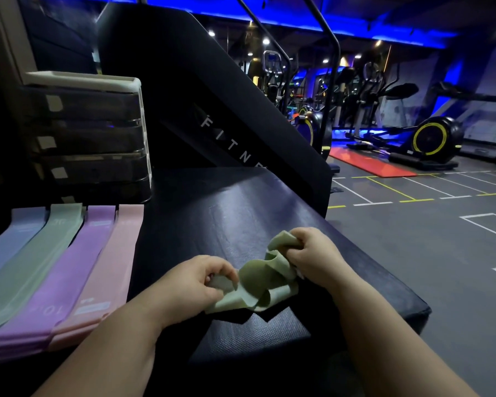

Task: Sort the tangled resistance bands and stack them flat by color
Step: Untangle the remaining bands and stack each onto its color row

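A crumpled olive-green resistance band (255,277) lies twisted on the dark padded platform (241,213), held at both ends. My left hand (195,279) pinches its lower left end, and my right hand (312,253) grips the upper right end in curled fingers. To the left, flat bands lie side by side in stacks: blue (9,245), pale green (38,253), purple (69,270) and pink (109,267).
A small drawer unit (89,133) with dark translucent drawers stands behind the flat bands. A large black fitness machine (212,104) rises behind the platform. The platform's right edge drops to the gym floor (441,239), with exercise bikes and a red mat farther back.
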Tool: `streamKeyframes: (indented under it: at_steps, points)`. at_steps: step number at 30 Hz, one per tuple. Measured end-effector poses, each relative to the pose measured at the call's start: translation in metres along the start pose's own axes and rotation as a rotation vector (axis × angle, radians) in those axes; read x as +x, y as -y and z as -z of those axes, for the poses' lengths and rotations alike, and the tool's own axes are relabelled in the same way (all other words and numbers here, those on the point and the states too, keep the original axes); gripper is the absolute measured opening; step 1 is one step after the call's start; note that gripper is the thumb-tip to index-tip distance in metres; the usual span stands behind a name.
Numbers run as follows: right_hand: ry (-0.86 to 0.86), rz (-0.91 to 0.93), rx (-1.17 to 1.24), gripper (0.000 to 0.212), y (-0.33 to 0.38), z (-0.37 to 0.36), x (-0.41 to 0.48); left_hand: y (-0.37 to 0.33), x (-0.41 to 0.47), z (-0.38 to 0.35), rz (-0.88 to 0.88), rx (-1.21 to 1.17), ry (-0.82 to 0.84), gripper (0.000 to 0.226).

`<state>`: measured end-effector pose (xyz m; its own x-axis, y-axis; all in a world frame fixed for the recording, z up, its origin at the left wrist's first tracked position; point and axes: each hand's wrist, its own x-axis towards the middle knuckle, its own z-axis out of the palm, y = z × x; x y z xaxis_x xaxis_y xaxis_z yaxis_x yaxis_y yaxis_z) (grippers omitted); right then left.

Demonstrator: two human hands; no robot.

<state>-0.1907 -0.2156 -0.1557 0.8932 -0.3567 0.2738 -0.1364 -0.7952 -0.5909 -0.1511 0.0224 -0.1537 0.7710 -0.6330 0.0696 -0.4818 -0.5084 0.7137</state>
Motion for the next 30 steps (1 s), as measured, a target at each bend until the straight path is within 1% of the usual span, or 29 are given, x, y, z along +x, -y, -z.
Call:
streamKeyframes:
  at_steps: [1, 2, 4, 6, 8, 12, 15, 17, 20, 22, 24, 27, 30]
  points:
    - [-0.048, -0.015, 0.108, 0.001, 0.000, 0.003, 0.000, 0.002, 0.000, 0.000, -0.001, -0.009, -0.032, 0.043]
    - [-0.080, -0.046, 0.258, 0.005, 0.002, 0.008, -0.002, 0.003, 0.001, 0.000, 0.001, -0.019, -0.074, 0.039]
    - [-0.113, -0.102, 0.571, 0.015, 0.002, 0.016, -0.003, 0.005, 0.002, -0.001, 0.009, -0.052, -0.168, 0.024]
    - [-0.177, -0.126, 0.725, 0.013, -0.001, 0.024, -0.002, 0.005, 0.002, -0.001, 0.030, -0.144, -0.249, 0.018]
    - [-0.252, -0.145, 0.807, 0.010, -0.007, 0.030, -0.001, 0.005, 0.002, -0.001, 0.039, -0.223, -0.299, 0.015]
    - [-0.377, -0.197, 0.888, 0.017, -0.018, 0.038, 0.000, 0.006, 0.004, -0.002, 0.055, -0.287, -0.347, 0.013]
    - [-0.426, -0.214, 0.927, 0.017, -0.023, 0.041, 0.001, 0.006, 0.004, 0.000, 0.074, -0.441, -0.324, 0.020]
    - [-0.437, -0.221, 0.930, 0.015, -0.027, 0.041, 0.002, 0.004, 0.004, 0.002, 0.072, -0.509, -0.322, 0.020]
    - [-0.446, -0.240, 0.923, 0.013, -0.029, 0.039, 0.002, -0.004, 0.003, 0.004, 0.035, -0.726, -0.342, 0.012]
    - [-0.448, -0.246, 0.918, 0.014, -0.030, 0.037, 0.002, -0.008, 0.003, 0.005, -0.005, -0.857, -0.352, 0.021]
    - [-0.439, -0.245, 0.926, 0.011, -0.030, 0.034, 0.003, -0.008, 0.004, 0.004, -0.043, -0.887, -0.394, 0.026]
    - [-0.412, -0.247, 0.932, 0.008, -0.029, 0.031, 0.005, -0.009, 0.006, 0.004, -0.060, -0.864, -0.452, 0.021]
    - [-0.380, -0.251, 0.917, 0.011, -0.029, 0.029, 0.004, -0.010, 0.007, 0.003, -0.030, -0.904, -0.423, 0.017]
